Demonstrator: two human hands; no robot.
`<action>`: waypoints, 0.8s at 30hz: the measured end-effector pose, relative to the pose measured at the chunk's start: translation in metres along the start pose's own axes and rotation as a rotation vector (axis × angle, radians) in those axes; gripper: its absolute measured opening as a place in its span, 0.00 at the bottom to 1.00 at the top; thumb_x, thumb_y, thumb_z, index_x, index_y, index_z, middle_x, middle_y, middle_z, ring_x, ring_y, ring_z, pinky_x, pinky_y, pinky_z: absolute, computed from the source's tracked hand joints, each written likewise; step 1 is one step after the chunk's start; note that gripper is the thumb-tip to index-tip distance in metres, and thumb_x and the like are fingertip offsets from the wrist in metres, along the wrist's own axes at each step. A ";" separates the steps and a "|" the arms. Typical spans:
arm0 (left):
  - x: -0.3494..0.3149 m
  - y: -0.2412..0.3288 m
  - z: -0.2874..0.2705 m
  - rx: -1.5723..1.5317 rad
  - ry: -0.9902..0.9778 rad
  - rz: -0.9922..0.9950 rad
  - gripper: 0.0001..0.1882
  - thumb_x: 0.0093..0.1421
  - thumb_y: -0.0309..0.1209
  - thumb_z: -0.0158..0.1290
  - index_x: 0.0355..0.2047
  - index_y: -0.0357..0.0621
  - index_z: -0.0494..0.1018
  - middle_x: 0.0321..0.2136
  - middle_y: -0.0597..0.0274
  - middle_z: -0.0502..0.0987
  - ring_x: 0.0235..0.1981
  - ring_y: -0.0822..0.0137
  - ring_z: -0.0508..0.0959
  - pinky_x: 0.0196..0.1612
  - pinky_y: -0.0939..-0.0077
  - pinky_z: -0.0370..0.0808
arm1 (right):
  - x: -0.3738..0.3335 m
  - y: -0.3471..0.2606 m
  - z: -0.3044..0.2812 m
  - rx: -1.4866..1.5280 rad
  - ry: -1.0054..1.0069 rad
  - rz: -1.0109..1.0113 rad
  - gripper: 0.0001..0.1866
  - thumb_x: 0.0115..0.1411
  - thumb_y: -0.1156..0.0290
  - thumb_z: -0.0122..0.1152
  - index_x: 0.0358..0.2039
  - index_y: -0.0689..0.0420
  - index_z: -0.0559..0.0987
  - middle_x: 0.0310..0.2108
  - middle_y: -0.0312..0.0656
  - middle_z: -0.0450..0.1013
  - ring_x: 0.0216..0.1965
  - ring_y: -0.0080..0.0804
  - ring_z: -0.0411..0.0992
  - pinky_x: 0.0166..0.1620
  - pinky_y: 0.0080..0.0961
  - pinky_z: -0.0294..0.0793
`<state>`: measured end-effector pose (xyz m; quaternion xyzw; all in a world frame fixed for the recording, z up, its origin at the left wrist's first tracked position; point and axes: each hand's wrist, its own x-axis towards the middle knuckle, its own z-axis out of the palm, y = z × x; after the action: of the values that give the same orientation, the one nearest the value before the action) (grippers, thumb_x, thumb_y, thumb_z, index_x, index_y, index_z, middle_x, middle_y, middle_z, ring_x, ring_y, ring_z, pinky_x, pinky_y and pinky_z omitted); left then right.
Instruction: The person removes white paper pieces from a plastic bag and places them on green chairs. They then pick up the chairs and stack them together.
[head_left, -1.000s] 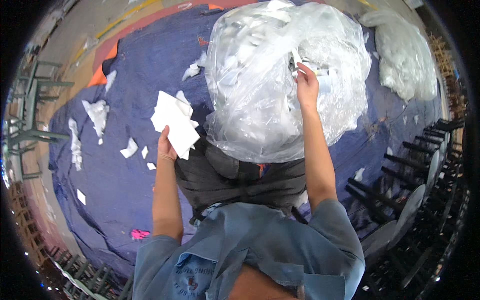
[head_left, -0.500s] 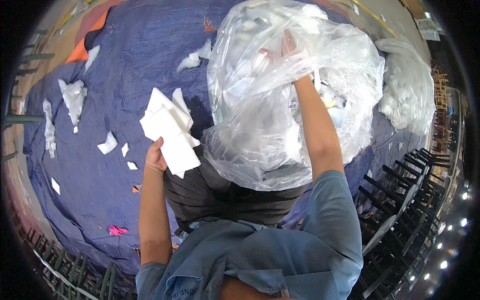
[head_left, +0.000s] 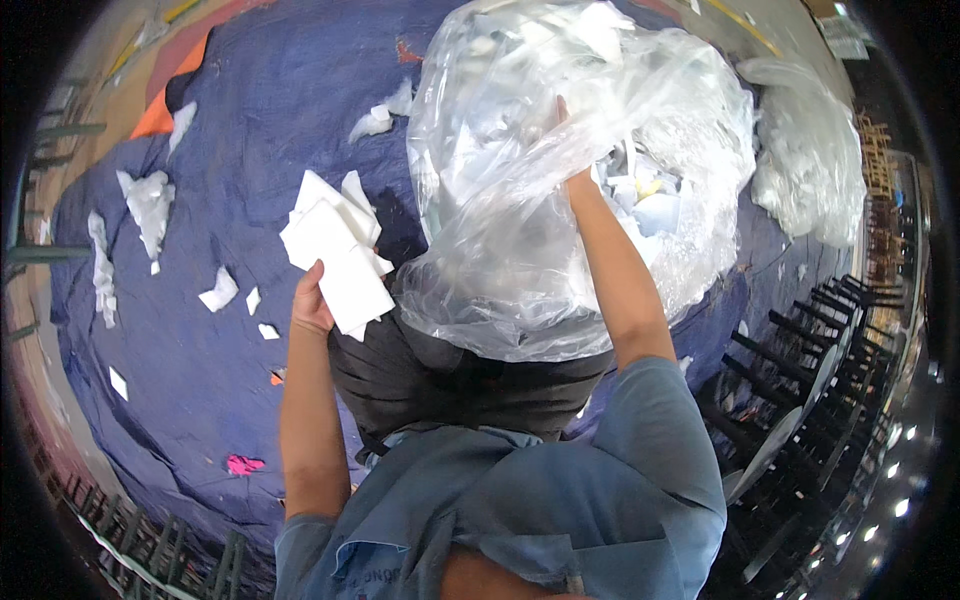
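My left hand (head_left: pixel 314 302) is closed on a stack of white foam sheets (head_left: pixel 345 262), its thumb lying over the top one. The sheets are fanned unevenly above my left thigh. A big clear plastic bag (head_left: pixel 490 290) bulges in front of me, filled with white and pale scraps (head_left: pixel 655 212). My right hand (head_left: pixel 566 140) is in among the folds of this bag. Crumpled film covers most of it; one stretched-out fingertip shows, and what the other fingers do is hidden.
Torn white foam pieces (head_left: pixel 148 205) lie scattered on the blue tarp (head_left: pixel 270 110) to the left, with a pink scrap (head_left: pixel 244 464) nearer me. Another filled plastic bag (head_left: pixel 808 165) stands at far right. Dark stacked furniture with legs (head_left: pixel 800 390) borders the right side.
My right hand has shifted slightly nearer and left within the bag, and more film now covers it. My left hand still holds the foam sheets in nearly the same place.
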<state>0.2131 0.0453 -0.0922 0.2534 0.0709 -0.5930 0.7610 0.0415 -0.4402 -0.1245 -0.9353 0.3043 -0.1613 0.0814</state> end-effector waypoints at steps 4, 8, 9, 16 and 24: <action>0.010 -0.001 -0.039 0.056 0.114 0.032 0.46 0.63 0.52 0.58 0.70 0.35 0.55 0.64 0.36 0.67 0.61 0.35 0.71 0.64 0.30 0.68 | -0.053 0.022 -0.059 0.306 0.067 0.176 0.40 0.61 0.60 0.65 0.70 0.58 0.60 0.57 0.53 0.72 0.53 0.50 0.74 0.56 0.42 0.72; 0.007 -0.003 -0.020 0.090 0.121 0.074 0.42 0.66 0.52 0.53 0.70 0.36 0.55 0.65 0.40 0.67 0.63 0.38 0.71 0.64 0.28 0.66 | -0.101 -0.038 -0.163 0.618 0.242 0.640 0.35 0.59 0.69 0.70 0.65 0.62 0.67 0.51 0.53 0.75 0.47 0.40 0.76 0.50 0.32 0.76; 0.006 -0.003 -0.013 0.096 0.089 0.073 0.42 0.67 0.52 0.53 0.70 0.37 0.55 0.65 0.41 0.67 0.63 0.39 0.71 0.64 0.26 0.66 | -0.117 -0.037 -0.174 0.695 0.362 0.643 0.35 0.58 0.71 0.71 0.64 0.62 0.68 0.49 0.53 0.75 0.46 0.37 0.76 0.48 0.30 0.76; -0.002 0.002 0.001 0.246 0.163 0.141 0.37 0.69 0.48 0.51 0.69 0.37 0.57 0.64 0.46 0.69 0.63 0.44 0.71 0.65 0.34 0.68 | -0.168 -0.027 -0.234 1.308 0.555 0.808 0.20 0.61 0.68 0.72 0.48 0.60 0.73 0.38 0.40 0.77 0.36 0.24 0.75 0.38 0.23 0.74; -0.013 -0.012 0.036 0.337 0.126 0.185 0.35 0.69 0.43 0.53 0.69 0.37 0.58 0.64 0.49 0.70 0.64 0.48 0.71 0.67 0.46 0.69 | -0.162 -0.028 -0.257 0.836 0.428 0.433 0.13 0.58 0.67 0.73 0.36 0.57 0.78 0.34 0.37 0.77 0.35 0.29 0.77 0.40 0.28 0.74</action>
<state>0.1908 0.0378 -0.0592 0.4194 -0.0053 -0.5071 0.7530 -0.1569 -0.3347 0.0817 -0.6843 0.4103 -0.4365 0.4157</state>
